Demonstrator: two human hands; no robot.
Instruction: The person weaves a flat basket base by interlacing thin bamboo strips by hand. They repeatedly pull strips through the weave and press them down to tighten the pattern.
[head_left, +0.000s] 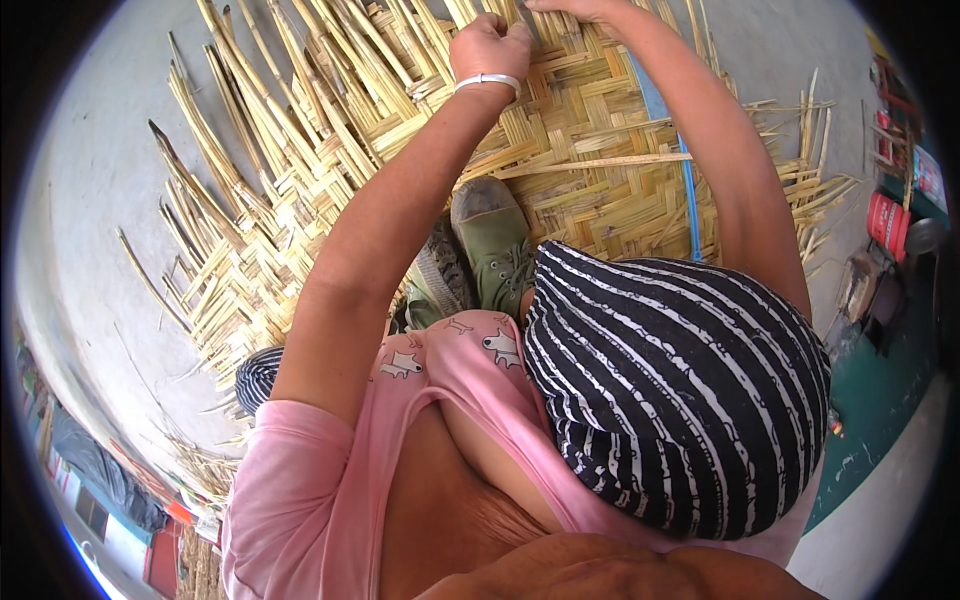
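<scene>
A partly woven mat [580,200] of flat yellow reed strips lies on the ground under my feet. At its far side, near the top of the view, my left hand [490,50] is closed on a reed strip, with a white bangle on the wrist. My right hand [580,10] is just to the right, its fingers bent down at the weave. The top edge cuts off part of it, and what it pinches is hidden. Long loose strip ends [300,80] fan out on the left. One single strip [590,163] lies across the weave.
My green shoes [490,240] rest on the mat. A blue strap or strip [688,190] runs over it beside my right arm. Black-and-white striped cloth [680,390] covers my right knee. A red container [887,225] and other items stand at the far right, near a green surface [880,420].
</scene>
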